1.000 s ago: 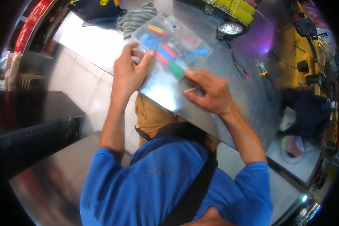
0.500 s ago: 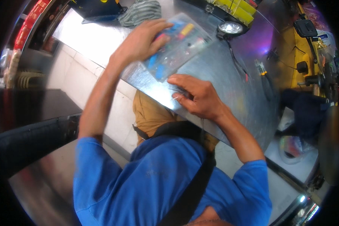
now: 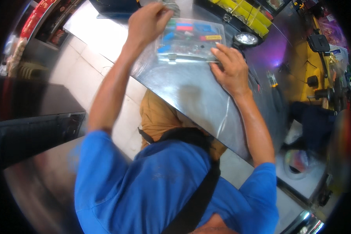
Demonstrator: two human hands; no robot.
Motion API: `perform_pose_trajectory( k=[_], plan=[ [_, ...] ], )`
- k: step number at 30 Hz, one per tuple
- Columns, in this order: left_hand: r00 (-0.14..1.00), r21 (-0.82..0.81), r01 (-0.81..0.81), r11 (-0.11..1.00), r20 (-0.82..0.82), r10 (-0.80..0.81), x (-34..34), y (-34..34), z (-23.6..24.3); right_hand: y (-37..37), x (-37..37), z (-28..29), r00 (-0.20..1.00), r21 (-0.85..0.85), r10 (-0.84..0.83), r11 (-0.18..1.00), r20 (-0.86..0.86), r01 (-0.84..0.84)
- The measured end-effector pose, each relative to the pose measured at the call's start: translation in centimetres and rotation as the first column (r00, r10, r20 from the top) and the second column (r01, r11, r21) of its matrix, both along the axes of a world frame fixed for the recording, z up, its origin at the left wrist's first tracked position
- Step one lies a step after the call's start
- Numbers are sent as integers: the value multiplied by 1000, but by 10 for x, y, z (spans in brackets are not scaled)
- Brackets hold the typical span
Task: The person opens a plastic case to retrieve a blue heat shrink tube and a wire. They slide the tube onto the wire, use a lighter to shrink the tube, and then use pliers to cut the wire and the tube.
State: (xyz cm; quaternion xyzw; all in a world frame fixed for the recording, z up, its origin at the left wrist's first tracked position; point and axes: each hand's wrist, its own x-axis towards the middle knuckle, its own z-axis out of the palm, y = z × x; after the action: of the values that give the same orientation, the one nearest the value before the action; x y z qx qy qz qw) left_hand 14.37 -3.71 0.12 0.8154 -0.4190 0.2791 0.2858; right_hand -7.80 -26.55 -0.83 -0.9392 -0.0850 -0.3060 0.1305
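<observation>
while right hand [image 3: 232,70] touches clear box [image 3: 189,57], left hand [image 3: 148,23] near, metal table [image 3: 175,78] below

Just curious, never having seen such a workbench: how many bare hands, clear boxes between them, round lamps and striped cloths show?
Left hand and right hand: 2
Clear box: 1
Round lamp: 1
Striped cloth, partly hidden: 1
Total: 5

This looks like a workshop; a metal-topped worktable [image 3: 187,80] and a clear compartment box [image 3: 179,59] of small coloured parts [image 3: 184,26] show at twelve o'clock; a lamp [image 3: 245,38] and a yellow-green divided tray [image 3: 243,16] at one; a yellow-banded tool [image 3: 272,81] at two.
</observation>
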Motion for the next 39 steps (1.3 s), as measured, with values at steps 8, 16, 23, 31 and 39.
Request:
perform_pose_trajectory(
  k=[8,16,23,31,39],
  plan=[
    [214,-366,-338,867,-927,-308,-167,48,7,6,15,6,977,-98,190,979,94,-181],
    [224,-284,-391,876,-952,-208,-114,33,2,37,21,6,973,2,216,976,81,-216],
    [324,-281,-415,866,-934,-148,-106,21,-2,32,20,3,976,53,211,975,54,-214],
    [258,-577,-525,625,-808,-530,-102,19,-9,36,24,21,982,-71,176,981,-70,-180],
    [224,-570,-507,647,-812,-539,-101,14,-11,47,32,28,977,-506,91,844,-192,-178]
  ],
)
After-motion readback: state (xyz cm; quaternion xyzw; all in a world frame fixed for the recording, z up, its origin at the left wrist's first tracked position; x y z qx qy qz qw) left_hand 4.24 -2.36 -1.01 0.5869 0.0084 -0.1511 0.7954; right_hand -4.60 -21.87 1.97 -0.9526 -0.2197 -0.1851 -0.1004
